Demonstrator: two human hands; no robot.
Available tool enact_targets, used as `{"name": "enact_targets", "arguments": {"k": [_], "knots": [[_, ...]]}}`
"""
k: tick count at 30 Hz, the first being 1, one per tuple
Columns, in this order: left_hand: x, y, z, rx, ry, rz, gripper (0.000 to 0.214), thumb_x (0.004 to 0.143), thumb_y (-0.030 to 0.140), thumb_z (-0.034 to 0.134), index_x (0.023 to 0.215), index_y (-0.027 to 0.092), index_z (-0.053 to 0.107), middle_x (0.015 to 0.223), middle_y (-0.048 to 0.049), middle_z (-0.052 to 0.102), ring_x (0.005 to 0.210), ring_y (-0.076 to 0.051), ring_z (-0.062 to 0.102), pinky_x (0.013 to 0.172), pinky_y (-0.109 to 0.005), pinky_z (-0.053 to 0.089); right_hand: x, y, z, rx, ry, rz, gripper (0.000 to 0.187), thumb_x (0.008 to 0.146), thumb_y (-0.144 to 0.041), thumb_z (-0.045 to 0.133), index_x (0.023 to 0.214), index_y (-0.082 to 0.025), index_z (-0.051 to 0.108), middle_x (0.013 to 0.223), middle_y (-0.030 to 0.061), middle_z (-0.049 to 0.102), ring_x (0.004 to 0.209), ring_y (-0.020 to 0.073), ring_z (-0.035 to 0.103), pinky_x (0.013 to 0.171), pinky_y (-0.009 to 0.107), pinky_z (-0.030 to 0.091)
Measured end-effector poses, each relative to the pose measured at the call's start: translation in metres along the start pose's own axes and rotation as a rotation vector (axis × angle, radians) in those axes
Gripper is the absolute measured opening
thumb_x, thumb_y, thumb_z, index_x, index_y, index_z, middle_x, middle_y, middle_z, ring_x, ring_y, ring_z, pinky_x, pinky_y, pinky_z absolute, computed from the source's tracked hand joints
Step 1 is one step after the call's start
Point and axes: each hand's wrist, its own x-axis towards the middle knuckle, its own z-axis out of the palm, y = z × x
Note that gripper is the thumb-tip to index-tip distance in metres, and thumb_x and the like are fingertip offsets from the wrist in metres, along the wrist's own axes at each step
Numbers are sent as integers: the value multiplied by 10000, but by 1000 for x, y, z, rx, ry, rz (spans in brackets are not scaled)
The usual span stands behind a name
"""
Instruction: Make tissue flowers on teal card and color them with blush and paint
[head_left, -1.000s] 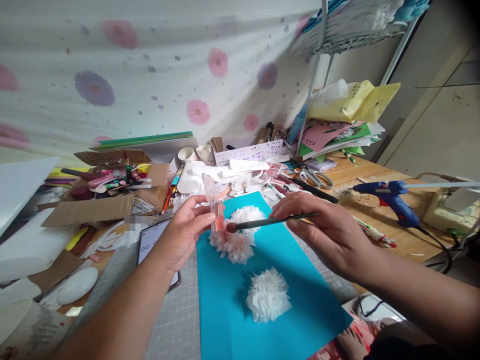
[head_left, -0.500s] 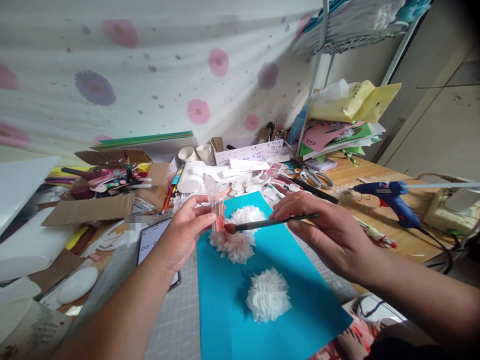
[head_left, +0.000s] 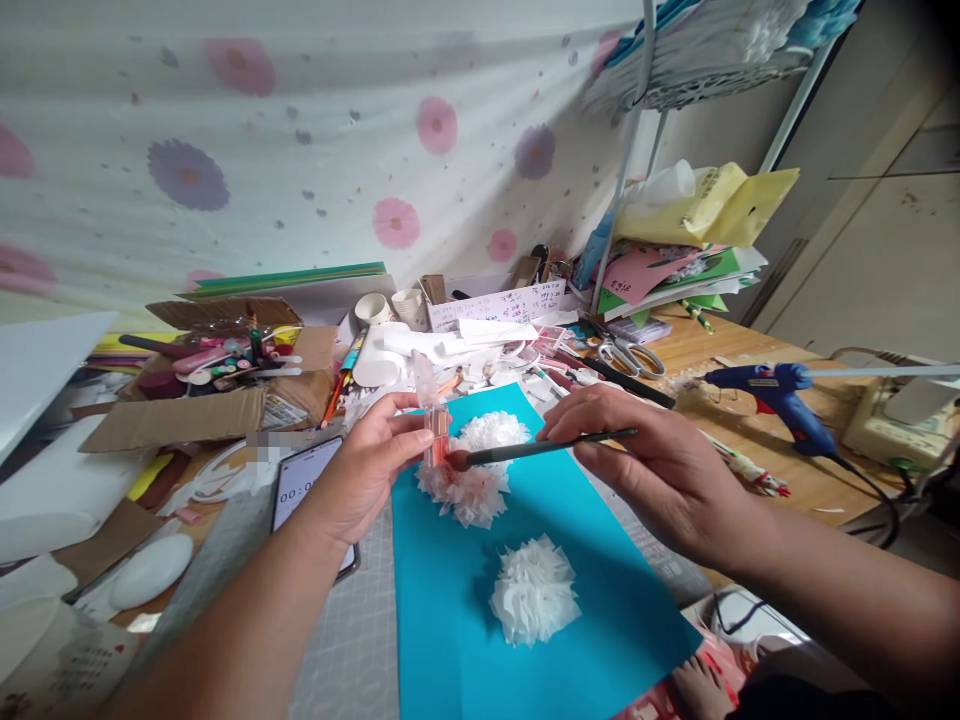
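Observation:
My left hand [head_left: 375, 455] is closed around a small clear makeup palette [head_left: 437, 432] with orange-pink colour in it and its lid up. In my right hand [head_left: 637, 450] is a slim dark-handled makeup brush [head_left: 517, 453], its reddish tip against the palette's right side. Right under them, a white ruffled paper flower [head_left: 476, 495] carries reddish tint on its upper left. A white paper flower [head_left: 495, 432] lies behind the brush, partly covered. Another white paper flower [head_left: 534, 590] sits nearer me. All three rest on a blue sheet [head_left: 600, 620].
A phone [head_left: 300, 480] with a timer lies left of the sheet. Beyond it is a cardboard box [head_left: 180, 425] of craft supplies. Scissors [head_left: 626, 358] and a blue glue gun [head_left: 780, 395] with a cable are at right. Paper cups [head_left: 373, 308] and white scraps stand at the back.
The brush tip has shifted very slightly left, against the palette. Both hands keep their grips and the paper flowers stay in place.

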Motion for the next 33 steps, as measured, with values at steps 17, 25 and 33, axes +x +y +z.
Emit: {"name": "enact_targets", "arguments": {"k": [17,25,33], "knots": [[5,3,-3,-78,167,53,391,667,289,809,1000,220,617,842,0,722,786,-178,661,754,-281,491,0,13,7,-43,15,45,155,940,-215,498,1006,-212,638,970,91,695,911,228,651,809,387,525],[7,3,-4,-112,231,98,409,663,284,802,1009,207,598,840,12,702,790,-166,650,753,-289,502,-1,13,8,-53,-17,59,154,949,-210,490,1004,-218,633,966,85,691,916,234,648,812,397,519],[6,2,-5,-137,252,95,387,687,299,797,999,211,587,893,-8,719,808,-170,657,797,-323,499,1,9,15,-42,-58,31,167,958,-209,489,1020,-219,644,981,82,693,942,232,652,826,381,523]]}}
